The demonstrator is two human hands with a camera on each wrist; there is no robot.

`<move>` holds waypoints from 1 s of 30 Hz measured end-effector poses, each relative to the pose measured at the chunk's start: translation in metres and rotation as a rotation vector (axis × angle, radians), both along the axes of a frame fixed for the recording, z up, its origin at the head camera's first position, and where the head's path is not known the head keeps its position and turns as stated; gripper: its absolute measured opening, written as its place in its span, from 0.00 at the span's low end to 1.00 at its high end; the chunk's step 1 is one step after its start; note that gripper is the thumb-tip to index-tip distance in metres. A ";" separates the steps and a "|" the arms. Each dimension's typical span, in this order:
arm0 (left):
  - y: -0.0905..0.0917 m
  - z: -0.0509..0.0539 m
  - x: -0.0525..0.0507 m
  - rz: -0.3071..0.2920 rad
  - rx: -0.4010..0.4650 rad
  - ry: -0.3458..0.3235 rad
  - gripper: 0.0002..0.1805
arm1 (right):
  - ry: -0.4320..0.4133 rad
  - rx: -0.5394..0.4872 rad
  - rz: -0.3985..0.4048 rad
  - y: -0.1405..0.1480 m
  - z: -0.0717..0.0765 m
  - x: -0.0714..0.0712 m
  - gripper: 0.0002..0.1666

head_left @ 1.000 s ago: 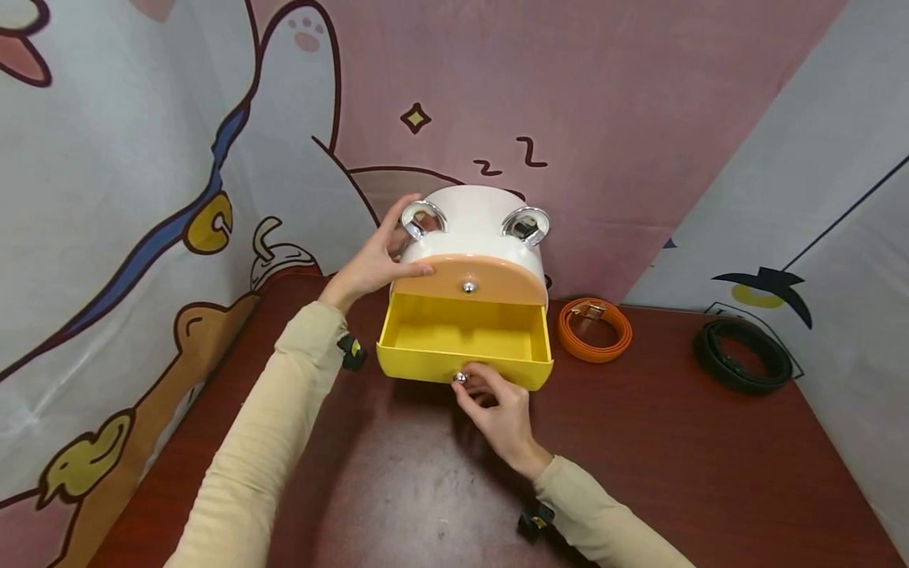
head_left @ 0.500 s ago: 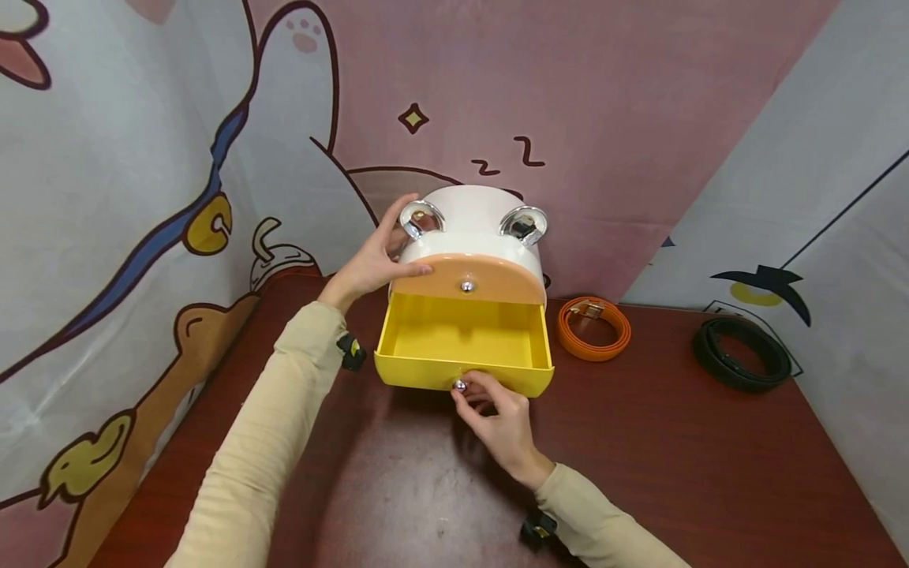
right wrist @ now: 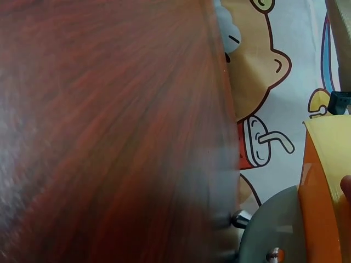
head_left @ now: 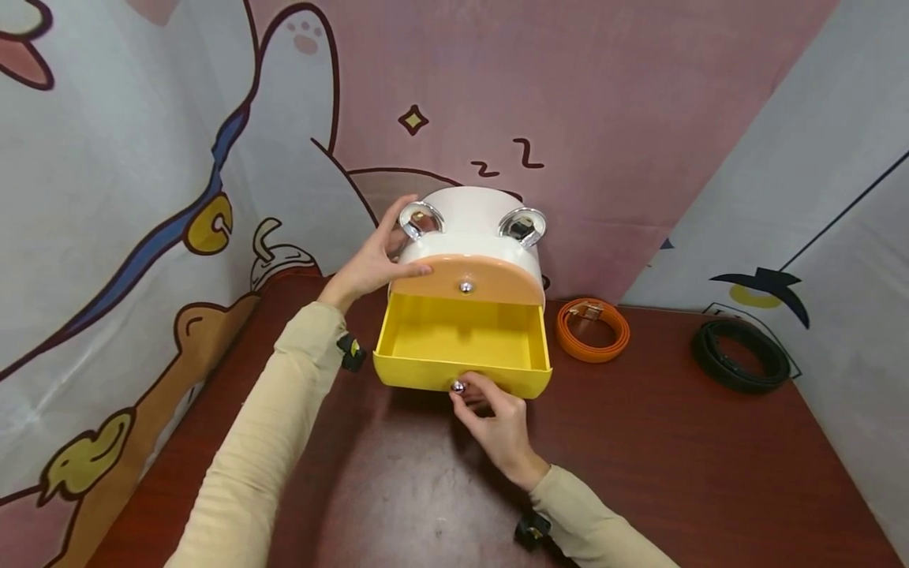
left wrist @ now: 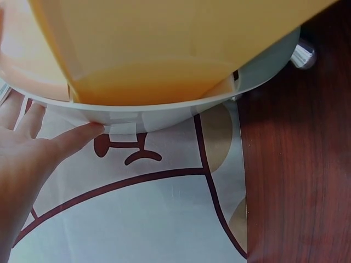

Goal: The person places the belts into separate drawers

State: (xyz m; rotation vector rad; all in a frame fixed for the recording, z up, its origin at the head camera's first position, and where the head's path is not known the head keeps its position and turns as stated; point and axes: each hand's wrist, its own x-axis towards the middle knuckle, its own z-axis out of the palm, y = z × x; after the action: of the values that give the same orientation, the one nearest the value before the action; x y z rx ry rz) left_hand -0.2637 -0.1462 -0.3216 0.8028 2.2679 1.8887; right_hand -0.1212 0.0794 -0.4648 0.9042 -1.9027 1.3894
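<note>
A white desktop drawer box (head_left: pixel 472 217) stands near the back wall in the head view, with two shiny round eyes and a peach upper drawer (head_left: pixel 490 276) bearing a silver knob. Its yellow lower drawer (head_left: pixel 461 379) is pulled out, and only bare yellow floor shows inside. My left hand (head_left: pixel 369 264) holds the box's left side, thumb on the front and fingers along the side. My right hand (head_left: pixel 500 426) pinches the lower drawer's silver knob (head_left: pixel 458 386) between thumb and fingers. In the right wrist view just a fingertip (right wrist: pixel 346 187) shows at the drawer's front.
An orange coiled belt (head_left: pixel 592 331) lies right of the box on the dark red table (head_left: pixel 639 457). Farther right is a black coiled belt (head_left: pixel 741 356). A cartoon-printed cloth (head_left: pixel 604 142) hangs behind and at the sides.
The yellow drawer has come slightly farther out toward me, with my right hand on its knob. Over the last half second it barely moves. My left hand stays on the box.
</note>
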 end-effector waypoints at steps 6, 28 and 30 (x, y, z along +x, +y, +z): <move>-0.001 -0.018 -0.010 -0.003 0.005 -0.011 0.58 | 0.027 -0.018 0.025 -0.003 -0.005 0.009 0.20; -0.003 -0.014 -0.014 -0.013 0.022 0.011 0.58 | 0.070 -0.038 0.044 0.001 -0.003 0.014 0.21; -0.003 -0.014 -0.014 -0.013 0.026 0.013 0.57 | 0.058 -0.037 0.051 0.001 -0.002 0.015 0.23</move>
State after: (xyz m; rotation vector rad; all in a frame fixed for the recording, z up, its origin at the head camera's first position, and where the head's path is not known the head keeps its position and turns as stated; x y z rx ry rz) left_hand -0.2773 -0.1493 -0.3355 0.8330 2.2439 1.9174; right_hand -0.1064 0.0803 -0.4671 0.9715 -1.8167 1.4082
